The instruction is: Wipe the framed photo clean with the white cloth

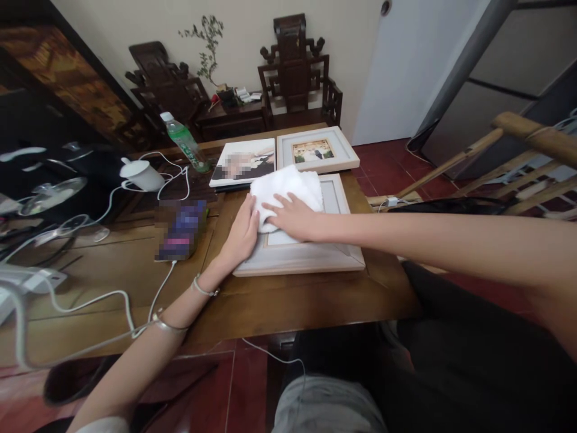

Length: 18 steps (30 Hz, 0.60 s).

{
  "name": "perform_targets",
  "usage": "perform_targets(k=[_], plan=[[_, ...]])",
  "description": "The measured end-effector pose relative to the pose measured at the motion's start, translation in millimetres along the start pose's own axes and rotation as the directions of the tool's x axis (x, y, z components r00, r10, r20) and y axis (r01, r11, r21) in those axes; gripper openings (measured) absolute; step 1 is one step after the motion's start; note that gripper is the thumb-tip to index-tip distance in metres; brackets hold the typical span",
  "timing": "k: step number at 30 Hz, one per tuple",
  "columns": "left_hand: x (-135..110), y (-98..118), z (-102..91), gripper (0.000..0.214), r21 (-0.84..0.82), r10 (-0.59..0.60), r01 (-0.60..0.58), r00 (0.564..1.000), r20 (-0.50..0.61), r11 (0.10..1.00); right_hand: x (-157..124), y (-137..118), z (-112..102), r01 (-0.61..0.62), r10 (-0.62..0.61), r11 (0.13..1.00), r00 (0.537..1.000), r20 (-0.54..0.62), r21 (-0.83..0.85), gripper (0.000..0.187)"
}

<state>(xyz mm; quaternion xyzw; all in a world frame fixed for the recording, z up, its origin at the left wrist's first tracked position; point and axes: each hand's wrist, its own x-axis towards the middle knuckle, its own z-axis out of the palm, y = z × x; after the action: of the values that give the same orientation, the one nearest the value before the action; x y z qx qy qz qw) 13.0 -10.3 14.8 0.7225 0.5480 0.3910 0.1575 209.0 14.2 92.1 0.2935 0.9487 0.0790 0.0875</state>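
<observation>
Right hand: the right hand [292, 218] is lying flat on a white cloth [286, 191], fingers loosely spread and pressing down, pinching nothing.
Left hand: the left hand [240, 236] is resting palm-down against the left border of the picture frame [311, 255], fingers pressed together, their tips touching the cloth's edge.
Cloth: it is sitting bunched on the upper left part of the frame, spilling over the frame's far edge.
Frame: the pale wooden frame is lying flat on the wooden table [288, 304], its near edge set back from the table's front edge and its right corner coming close to the table's right edge.
Far side: a second frame [316, 150] and a photo album [243, 162] are lying just beyond, nearly touching the first frame's far edge.
Left side: a blurred phone [181, 230] is lying just beside the left hand, a white cable [118, 296] trailing from it toward the front edge; a green bottle [184, 140] and a white cup [142, 175] are standing farther back.
Open room: bare tabletop is showing in front of the frame.
</observation>
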Motion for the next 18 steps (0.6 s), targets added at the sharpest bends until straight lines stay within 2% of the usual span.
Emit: perform_targets(k=[3,6,12,15,18], plan=[[-1,-2,-0.2,0.076,0.076,0.015,-0.02,0.998,0.06,0.997,8,24,-1,-0.064,0.065,0.997,0.997,0.034,-0.043,0.059],[-1,-4,-0.2,0.071,0.128,0.016,-0.028,0.996,0.089,0.991,4,43,-1,-0.119,0.123,0.99,0.99,0.066,-0.069,0.059],[-1,-7,0.2,0.069,0.194,0.047,-0.069,0.992,0.116,0.979,-40,67,9,-0.15,0.158,0.981,0.985,0.064,-0.125,0.06],[-1,-7,0.9,0.067,0.217,0.062,-0.088,0.991,0.123,0.972,-66,64,10,-0.146,0.162,0.979,0.981,0.11,-0.143,0.059],[-1,-7,2.4,0.065,0.233,0.076,-0.103,0.989,0.124,0.967,-87,40,1,-0.156,0.172,0.982,0.97,0.17,-0.102,0.059]])
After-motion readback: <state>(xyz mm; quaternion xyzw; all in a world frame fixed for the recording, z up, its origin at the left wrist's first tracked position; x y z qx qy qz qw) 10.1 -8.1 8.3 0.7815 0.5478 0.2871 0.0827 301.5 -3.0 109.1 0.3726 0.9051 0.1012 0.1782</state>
